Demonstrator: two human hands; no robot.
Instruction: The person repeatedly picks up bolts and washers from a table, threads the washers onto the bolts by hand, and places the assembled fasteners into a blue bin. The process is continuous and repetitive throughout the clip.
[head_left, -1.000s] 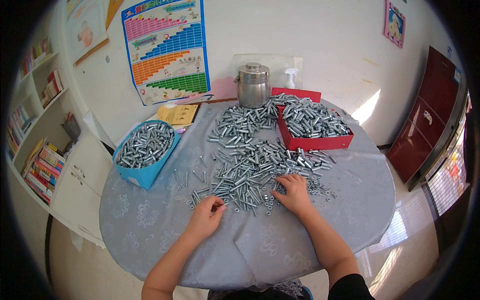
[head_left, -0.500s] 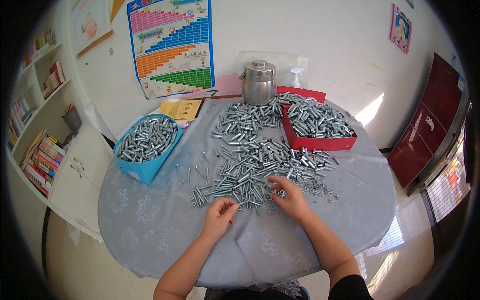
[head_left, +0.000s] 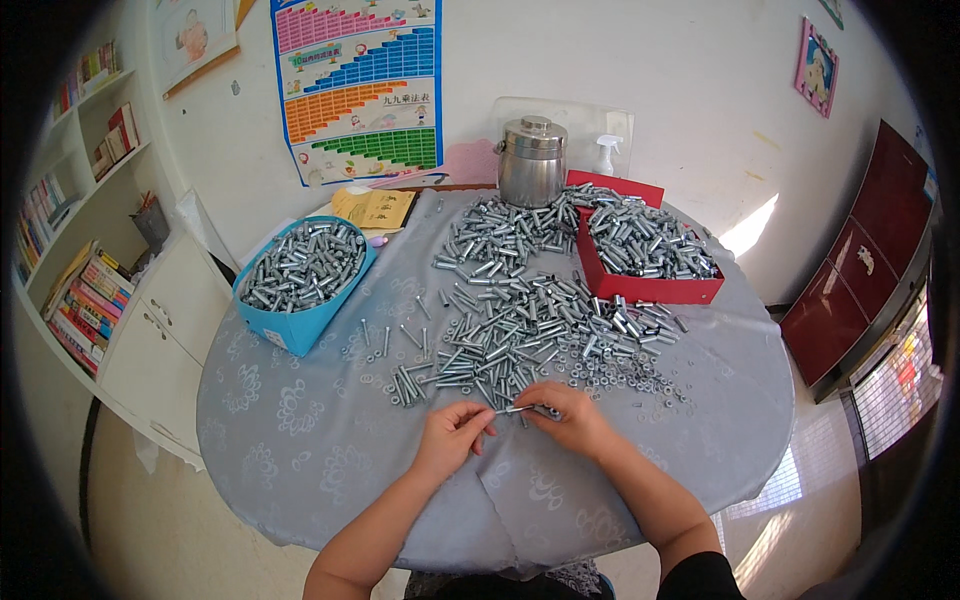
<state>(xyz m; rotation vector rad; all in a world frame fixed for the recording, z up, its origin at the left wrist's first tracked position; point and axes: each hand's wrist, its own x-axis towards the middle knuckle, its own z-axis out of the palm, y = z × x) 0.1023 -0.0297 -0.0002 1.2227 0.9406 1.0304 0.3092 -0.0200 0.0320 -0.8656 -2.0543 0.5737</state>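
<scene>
Both hands meet at the near edge of the table, fingertips pinched around one small bolt (head_left: 518, 408) held between them. The left hand (head_left: 452, 436) has its fingers curled in, thumb and forefinger closed on the bolt's left end; the right hand (head_left: 570, 418) closes on the other end, though its grip is partly hidden by its own knuckles, so how tightly it pinches cannot be told. The bolt lies roughly level, its long axis running left to right from one hand to the other, just above the grey cloth (head_left: 330, 450). Neither hand is clearly nearer; both touch it. Just beyond the fingertips begins the loose heap of bolts (head_left: 520, 330) spread across the middle of the table, with small washers or nuts (head_left: 630, 365) scattered to its right. Farther out, a blue bin (head_left: 300, 275) full of bolts stands at the left, a red tray (head_left: 650, 265) full of them at the right, and a steel canister (head_left: 532, 162) by the wall.
</scene>
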